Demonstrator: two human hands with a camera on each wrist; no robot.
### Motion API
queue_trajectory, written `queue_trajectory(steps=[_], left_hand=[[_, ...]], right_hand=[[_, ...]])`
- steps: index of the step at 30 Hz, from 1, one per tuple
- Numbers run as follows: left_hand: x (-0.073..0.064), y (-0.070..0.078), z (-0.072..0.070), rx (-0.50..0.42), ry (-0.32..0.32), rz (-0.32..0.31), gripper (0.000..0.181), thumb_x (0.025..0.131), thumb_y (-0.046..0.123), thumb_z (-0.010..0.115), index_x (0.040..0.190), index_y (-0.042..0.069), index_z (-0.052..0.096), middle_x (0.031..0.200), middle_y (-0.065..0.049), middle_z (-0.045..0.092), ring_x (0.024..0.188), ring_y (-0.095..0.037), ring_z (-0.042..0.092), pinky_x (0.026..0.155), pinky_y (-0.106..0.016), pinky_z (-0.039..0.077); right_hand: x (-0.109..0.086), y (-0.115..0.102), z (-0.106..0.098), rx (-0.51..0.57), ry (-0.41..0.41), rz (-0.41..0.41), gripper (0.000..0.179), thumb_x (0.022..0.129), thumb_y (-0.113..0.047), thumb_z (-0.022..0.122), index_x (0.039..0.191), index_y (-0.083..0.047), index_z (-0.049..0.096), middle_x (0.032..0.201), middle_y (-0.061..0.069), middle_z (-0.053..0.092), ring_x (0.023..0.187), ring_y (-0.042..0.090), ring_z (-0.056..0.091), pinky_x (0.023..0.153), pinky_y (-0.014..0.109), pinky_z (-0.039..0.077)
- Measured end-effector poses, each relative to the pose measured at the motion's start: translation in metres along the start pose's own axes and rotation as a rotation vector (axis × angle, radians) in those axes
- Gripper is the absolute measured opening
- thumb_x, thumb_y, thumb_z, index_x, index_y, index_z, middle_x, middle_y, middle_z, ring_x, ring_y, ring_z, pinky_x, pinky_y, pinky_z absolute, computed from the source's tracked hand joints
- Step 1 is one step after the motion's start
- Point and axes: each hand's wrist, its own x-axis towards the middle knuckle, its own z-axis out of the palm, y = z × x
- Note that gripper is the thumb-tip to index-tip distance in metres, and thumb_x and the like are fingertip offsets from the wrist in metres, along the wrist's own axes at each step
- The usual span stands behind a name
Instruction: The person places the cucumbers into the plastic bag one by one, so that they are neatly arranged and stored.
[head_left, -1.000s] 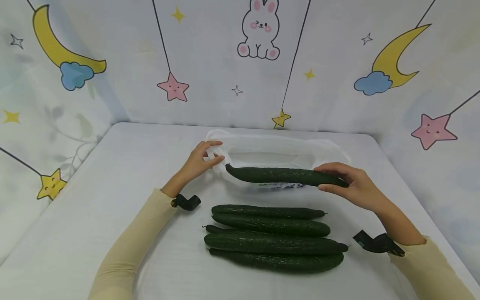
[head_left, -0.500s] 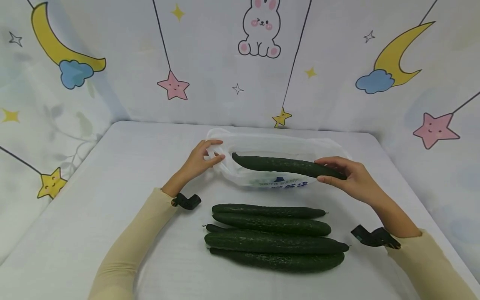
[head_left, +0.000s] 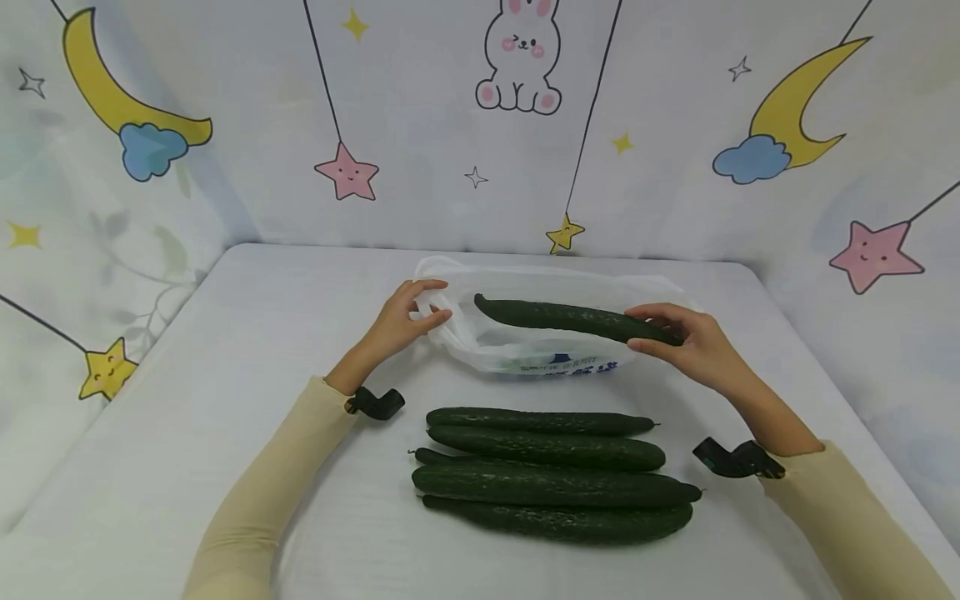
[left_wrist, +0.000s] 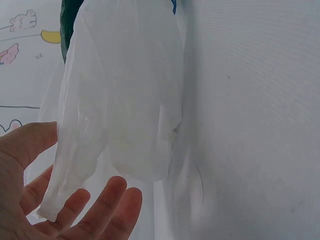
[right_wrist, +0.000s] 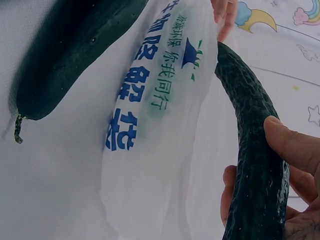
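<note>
My right hand [head_left: 693,337] grips a long dark green cucumber [head_left: 555,317] near its right end. The cucumber lies over the open mouth of a thin white plastic bag [head_left: 495,357], its curved tip pointing left. In the right wrist view, the thumb and fingers lie on opposite sides of the held cucumber [right_wrist: 255,140], beside the bag's blue and green print. My left hand [head_left: 401,325] is at the bag's left end, thumb and forefinger spread apart. In the left wrist view, the fingers [left_wrist: 112,200] touch the bag's edge, some partly hidden behind the film.
Several more cucumbers [head_left: 551,483] lie side by side on the white table [head_left: 360,517], in front of the bag. Behind the table hangs a white backdrop [head_left: 420,108] printed with moons, stars and a rabbit. Black bands [head_left: 375,404] are on both wrists.
My right hand has carried the cucumber away from me, from the bag's front edge to over its mouth, exposing the print. The left hand has stayed almost in place.
</note>
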Motion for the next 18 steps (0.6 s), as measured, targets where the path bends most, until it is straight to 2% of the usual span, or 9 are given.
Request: queue_trajectory(steps=[8, 15, 18], left_hand=[[0.0, 0.0, 0.0, -0.002, 0.004, 0.002, 0.051, 0.093, 0.02, 0.07, 0.138, 0.007, 0.053, 0.124, -0.017, 0.051, 0.106, -0.044, 0.047, 0.083, -0.041, 0.04], [0.0, 0.001, 0.001, 0.01, 0.008, 0.015, 0.051, 0.092, 0.02, 0.07, 0.138, 0.006, 0.053, 0.126, -0.018, 0.052, 0.104, -0.042, 0.047, 0.083, -0.041, 0.041], [0.0, 0.001, 0.0, 0.018, 0.006, 0.009, 0.051, 0.092, 0.02, 0.07, 0.138, 0.007, 0.052, 0.127, -0.018, 0.051, 0.103, -0.042, 0.047, 0.081, -0.038, 0.04]], right_hand=[[0.008, 0.007, 0.003, 0.008, -0.031, 0.007, 0.039, 0.089, -0.013, 0.072, 0.127, -0.005, 0.063, 0.126, 0.014, 0.062, 0.109, -0.01, 0.047, 0.09, 0.009, 0.037], [0.015, 0.01, 0.007, 0.006, -0.048, -0.013, 0.039, 0.089, -0.011, 0.073, 0.126, -0.004, 0.063, 0.126, 0.016, 0.062, 0.113, 0.022, 0.055, 0.088, 0.011, 0.039], [0.018, 0.01, 0.008, 0.0, -0.049, -0.02, 0.039, 0.089, -0.011, 0.073, 0.126, -0.004, 0.064, 0.125, 0.015, 0.062, 0.11, 0.017, 0.056, 0.087, 0.013, 0.04]])
